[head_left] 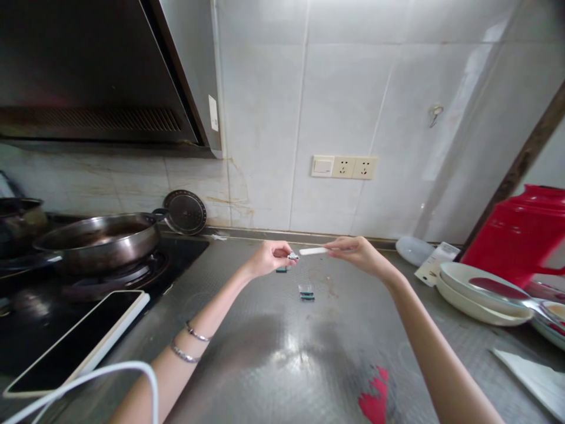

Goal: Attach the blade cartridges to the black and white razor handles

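Over the far middle of the counter, my left hand [270, 258] pinches a small white and dark piece [293, 256] between thumb and fingertips; its kind is too small to make out. Level with it, my right hand [355, 253] grips a slim white stick [312, 251] that points left. The stick's tip is close to the small piece; whether they touch I cannot tell. Below the hands lies a small clear case [306, 292] with dark green parts. A dark green piece [281, 270] rests just under my left hand, partly hidden by it.
A steel pan [99, 241] sits on the black stove at left, with a phone [79, 347] and white cable [119, 367] nearer me. At right stand stacked plates [481, 294] and a red thermos [521, 235]. A red patch [375, 400] marks the metal counter [265, 365].
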A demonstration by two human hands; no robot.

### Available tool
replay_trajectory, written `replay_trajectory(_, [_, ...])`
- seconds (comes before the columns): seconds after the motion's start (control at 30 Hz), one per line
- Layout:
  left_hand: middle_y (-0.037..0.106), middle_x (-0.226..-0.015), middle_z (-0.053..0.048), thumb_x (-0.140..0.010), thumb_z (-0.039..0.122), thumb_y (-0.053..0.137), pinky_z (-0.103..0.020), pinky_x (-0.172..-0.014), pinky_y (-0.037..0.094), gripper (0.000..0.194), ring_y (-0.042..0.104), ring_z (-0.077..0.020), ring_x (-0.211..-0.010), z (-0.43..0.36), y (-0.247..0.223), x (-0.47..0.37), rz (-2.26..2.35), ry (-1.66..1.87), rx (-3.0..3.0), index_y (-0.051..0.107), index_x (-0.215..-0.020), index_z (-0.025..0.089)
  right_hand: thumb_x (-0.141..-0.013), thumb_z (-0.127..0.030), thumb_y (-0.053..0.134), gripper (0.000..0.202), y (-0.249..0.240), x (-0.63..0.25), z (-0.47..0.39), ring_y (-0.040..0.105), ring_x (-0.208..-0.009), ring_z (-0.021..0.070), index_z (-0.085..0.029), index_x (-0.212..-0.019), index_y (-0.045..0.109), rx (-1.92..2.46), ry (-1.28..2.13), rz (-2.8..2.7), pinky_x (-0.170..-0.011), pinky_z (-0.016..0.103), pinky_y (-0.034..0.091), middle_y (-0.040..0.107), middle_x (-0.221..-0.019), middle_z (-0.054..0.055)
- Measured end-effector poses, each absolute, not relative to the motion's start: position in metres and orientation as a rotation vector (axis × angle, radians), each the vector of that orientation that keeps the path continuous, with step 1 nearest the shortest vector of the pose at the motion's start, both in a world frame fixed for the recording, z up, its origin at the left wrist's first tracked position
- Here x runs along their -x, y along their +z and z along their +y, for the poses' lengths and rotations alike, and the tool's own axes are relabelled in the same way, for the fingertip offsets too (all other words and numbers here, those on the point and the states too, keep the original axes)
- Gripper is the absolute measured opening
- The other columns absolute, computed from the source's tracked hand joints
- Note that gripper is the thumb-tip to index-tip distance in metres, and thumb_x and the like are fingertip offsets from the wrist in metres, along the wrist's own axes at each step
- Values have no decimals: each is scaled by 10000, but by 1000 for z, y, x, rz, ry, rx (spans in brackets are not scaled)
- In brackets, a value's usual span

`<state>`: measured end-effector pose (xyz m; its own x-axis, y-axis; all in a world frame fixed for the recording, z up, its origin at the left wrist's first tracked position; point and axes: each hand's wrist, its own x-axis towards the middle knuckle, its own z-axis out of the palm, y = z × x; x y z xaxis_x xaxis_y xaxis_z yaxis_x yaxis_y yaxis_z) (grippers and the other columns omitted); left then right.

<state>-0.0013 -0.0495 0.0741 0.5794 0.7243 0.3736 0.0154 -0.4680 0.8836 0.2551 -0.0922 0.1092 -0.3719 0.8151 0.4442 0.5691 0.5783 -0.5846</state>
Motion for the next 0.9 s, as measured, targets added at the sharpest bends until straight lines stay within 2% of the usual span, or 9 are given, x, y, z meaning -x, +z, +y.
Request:
replay_trajectory(0.2, [691,-795,-100,-636,274,711,-288,-703,496,242,648,-165,-733,-53,79,2,586,952,-1851,572,-728,100,-749,-404,584,344,106,-258,-89,618,-895,235,-170,-972,701,1123,445,-2010,-760,305,470,684,-993,90])
replay_trajectory(0.33, [687,-755,-91,-638,288,711,-305,-704,495,259,649,-171,-726,-52,78,1,577,960,-1812,557,-730,102,-741,-399,594,345,105,-252,-89,616,-878,229,-172,-978,701,1118,466,-1961,-776,313,462,685,-996,81])
replay_trajectory(0.43, [681,-737,-78,-636,287,712,-301,-695,493,259,645,-164,-716,-50,76,0,589,970,-1808,555,-733,105,-725,-402,609,359,106,-249,-90,610,-781,203,-160,-973,702,1124,488,-1943,-701,299,465,696,-914,77])
replay_trajectory(0.5, [678,-736,-72,-631,285,715,-297,-694,490,260,640,-160,-716,-49,74,-1,605,976,-1816,554,-731,107,-715,-409,616,387,107,-246,-92,572,-638,154,-148,-989,692,1124,526,-1913,-587,267,449,679,-762,52])
replay_trajectory(0.6, [669,-728,-69,-638,305,710,-296,-673,489,278,632,-155,-695,-47,70,-3,610,988,-1789,539,-742,112,-701,-410,629,449,110,-237,-98,446,-465,78,-134,-1055,650,1073,626,-1781,-431,210,372,555,-593,-16])
replay_trajectory(0.7, [656,-725,-64,-669,337,686,-274,-617,482,295,617,-141,-649,-45,64,-7,570,1013,-1738,508,-769,124,-713,-408,624,449,111,-216,-107,347,-392,36,-140,-1073,607,983,788,-1597,-348,170,278,462,-562,-54])
replay_trajectory(0.9, [606,-655,-24,-734,418,604,-241,-558,459,311,582,-120,-596,-44,55,-13,465,1072,-1669,458,-768,146,-754,-466,569,336,95,-165,-128,245,-352,10,-161,-894,541,802,1326,-1246,-320,138,123,448,-538,-64])
